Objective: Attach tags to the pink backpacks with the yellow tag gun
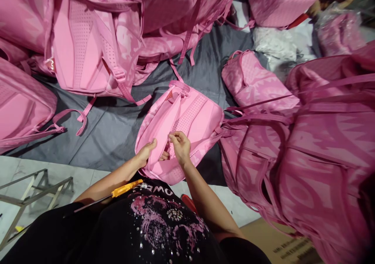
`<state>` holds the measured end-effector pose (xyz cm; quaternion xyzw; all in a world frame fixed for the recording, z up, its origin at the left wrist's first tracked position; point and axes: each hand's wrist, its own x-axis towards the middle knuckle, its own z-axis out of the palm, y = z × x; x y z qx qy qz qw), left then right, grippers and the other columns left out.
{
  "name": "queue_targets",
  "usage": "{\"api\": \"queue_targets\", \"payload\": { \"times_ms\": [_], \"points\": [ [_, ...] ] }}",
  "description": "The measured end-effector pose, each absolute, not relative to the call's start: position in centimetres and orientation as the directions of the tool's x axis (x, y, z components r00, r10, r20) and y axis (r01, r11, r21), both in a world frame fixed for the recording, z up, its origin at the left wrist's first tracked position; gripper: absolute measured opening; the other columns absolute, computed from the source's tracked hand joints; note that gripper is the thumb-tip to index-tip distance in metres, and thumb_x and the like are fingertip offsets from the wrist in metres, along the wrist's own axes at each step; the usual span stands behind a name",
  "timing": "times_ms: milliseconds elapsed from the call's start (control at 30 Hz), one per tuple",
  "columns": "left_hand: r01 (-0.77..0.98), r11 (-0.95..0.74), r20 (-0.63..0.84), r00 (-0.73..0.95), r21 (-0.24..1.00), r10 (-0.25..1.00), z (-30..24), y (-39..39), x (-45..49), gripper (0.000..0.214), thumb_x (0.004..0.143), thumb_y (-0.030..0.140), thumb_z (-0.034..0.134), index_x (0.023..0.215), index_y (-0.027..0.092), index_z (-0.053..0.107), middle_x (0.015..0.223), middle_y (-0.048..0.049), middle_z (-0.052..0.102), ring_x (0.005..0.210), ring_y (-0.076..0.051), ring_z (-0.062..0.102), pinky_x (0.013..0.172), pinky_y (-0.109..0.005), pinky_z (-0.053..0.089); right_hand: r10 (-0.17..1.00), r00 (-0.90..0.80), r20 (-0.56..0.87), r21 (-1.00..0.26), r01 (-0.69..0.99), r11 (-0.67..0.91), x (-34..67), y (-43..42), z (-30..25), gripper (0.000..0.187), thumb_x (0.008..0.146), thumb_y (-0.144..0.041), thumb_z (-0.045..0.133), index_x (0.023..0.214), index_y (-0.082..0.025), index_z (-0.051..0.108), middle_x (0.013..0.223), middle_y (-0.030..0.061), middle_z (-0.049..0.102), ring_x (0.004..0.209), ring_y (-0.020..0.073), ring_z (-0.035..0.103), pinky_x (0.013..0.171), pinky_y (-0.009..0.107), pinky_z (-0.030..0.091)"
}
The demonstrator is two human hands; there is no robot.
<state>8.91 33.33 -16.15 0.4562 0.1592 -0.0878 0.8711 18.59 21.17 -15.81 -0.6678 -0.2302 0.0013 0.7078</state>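
A pink backpack (196, 111) lies in front of me with its padded, perforated back panel and straps facing up. My left hand (148, 152) grips the bag's near-left edge, the thumb on top and some fingertips showing past the strap. Over the lower middle of the panel, my right hand (180, 144) is closed in a pinch beside the strap. Whatever sits between those fingertips is too small to make out. A yellow-handled screwdriver-like tool (125, 188) with a thin dark shaft rests across my lap, below the left forearm.
Pink backpacks (96, 49) are heaped at the back left, and more bags (322, 150) crowd the right side. A dark grey sheet (108, 139) covers the work surface. Clear plastic wrapping (275, 43) lies at the back right. A metal frame (32, 193) stands at lower left, a cardboard box (281, 240) at lower right.
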Motion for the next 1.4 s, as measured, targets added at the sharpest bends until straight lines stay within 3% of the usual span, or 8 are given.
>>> {"api": "queue_targets", "payload": {
  "times_ms": [133, 267, 500, 667, 900, 1000, 1100, 1400],
  "points": [
    [0.303, 0.538, -0.354, 0.935, 0.786, -0.011, -16.5, 33.5, 8.9, 0.071, 0.100, 0.049, 0.024, 0.088, -0.006, 0.068, 0.095, -0.0296, 0.064, 0.076, -0.026, 0.068, 0.079, -0.037, 0.053, 0.277, 0.771, 0.574, -0.796, 0.605, -0.034, 19.2, 21.2, -15.7, 0.021, 0.090, -0.034, 0.061, 0.083, -0.014, 0.062, 0.081, 0.0033, 0.057, 0.074, 0.0152, 0.053, 0.067, 0.027, 0.041],
    [0.278, 0.534, -0.324, 0.946, 0.799, -0.007, -16.7, 33.5, 9.0, 0.072, 0.099, 0.050, 0.025, 0.086, -0.006, 0.069, 0.095, -0.0300, 0.064, 0.077, -0.028, 0.068, 0.079, -0.040, 0.054, 0.404, 0.416, 0.815, -0.282, 0.893, -0.351, 20.2, 21.3, -15.5, 0.023, 0.099, -0.020, 0.041, 0.085, -0.012, 0.057, 0.082, 0.0054, 0.055, 0.075, 0.0177, 0.049, 0.069, 0.034, 0.035],
    [0.275, 0.546, -0.331, 0.943, 0.792, 0.006, -16.6, 33.6, 8.6, 0.072, 0.099, 0.049, 0.026, 0.078, -0.005, 0.069, 0.088, -0.0292, 0.065, 0.072, -0.028, 0.068, 0.074, -0.041, 0.055, 0.775, 0.309, 0.552, 0.208, 0.849, -0.487, 23.3, 20.5, -14.2, 0.017, 0.090, -0.009, 0.042, 0.082, -0.011, 0.057, 0.077, 0.0102, 0.051, 0.071, 0.0230, 0.044, 0.067, 0.037, 0.027],
    [0.248, 0.572, -0.329, 0.944, 0.782, 0.040, -16.1, 33.6, 8.1, 0.071, 0.100, 0.045, 0.023, 0.076, -0.005, 0.067, 0.086, -0.0289, 0.065, 0.071, -0.026, 0.068, 0.076, -0.040, 0.056, 0.422, 0.740, 0.523, -0.043, 0.518, -0.854, 27.9, 18.3, -13.0, 0.014, 0.090, -0.010, 0.043, 0.090, -0.008, 0.057, 0.089, 0.0145, 0.055, 0.074, 0.0241, 0.048, 0.065, 0.035, 0.027],
    [0.267, 0.576, -0.350, 0.936, 0.773, 0.035, -15.6, 33.4, 8.6, 0.064, 0.100, 0.044, 0.026, 0.086, -0.005, 0.065, 0.086, -0.0271, 0.066, 0.068, -0.026, 0.067, 0.079, -0.042, 0.055, 0.518, 0.805, 0.290, -0.910, 0.400, -0.113, 23.9, 19.2, -13.8, 0.044, 0.086, -0.051, 0.050, 0.109, -0.013, 0.053, 0.100, 0.0106, 0.059, 0.068, 0.0173, 0.056, 0.060, 0.029, 0.042],
    [0.262, 0.560, -0.343, 0.938, 0.786, 0.043, -15.8, 33.5, 8.7, 0.063, 0.100, 0.046, 0.028, 0.092, -0.005, 0.064, 0.088, -0.0272, 0.066, 0.071, -0.027, 0.068, 0.081, -0.043, 0.054, 0.657, 0.737, 0.160, -0.975, 0.221, -0.011, 22.6, 19.8, -14.3, 0.071, 0.073, -0.049, 0.064, 0.131, -0.015, 0.041, 0.121, 0.0142, 0.052, 0.079, 0.0177, 0.059, 0.064, 0.028, 0.047],
    [0.271, 0.549, -0.350, 0.936, 0.791, 0.042, -16.0, 33.6, 8.9, 0.065, 0.100, 0.047, 0.027, 0.093, -0.006, 0.064, 0.089, -0.0280, 0.065, 0.074, -0.028, 0.068, 0.081, -0.043, 0.054, 0.727, 0.677, 0.110, -0.987, 0.160, 0.000, 22.6, 20.0, -14.4, 0.057, 0.069, -0.045, 0.068, 0.111, -0.011, 0.053, 0.090, 0.0087, 0.060, 0.074, 0.0169, 0.058, 0.066, 0.027, 0.048],
    [0.260, 0.551, -0.325, 0.946, 0.793, 0.021, -16.3, 33.7, 9.2, 0.068, 0.093, 0.059, 0.041, 0.081, -0.002, 0.067, 0.090, -0.0276, 0.065, 0.075, -0.028, 0.068, 0.082, -0.042, 0.054, 0.557, 0.796, 0.238, -0.920, 0.368, -0.133, 21.8, 18.8, -14.7, 0.036, 0.076, -0.049, 0.062, 0.081, -0.013, 0.064, 0.077, 0.0063, 0.062, 0.070, 0.0185, 0.058, 0.066, 0.030, 0.048]
  ]
}}
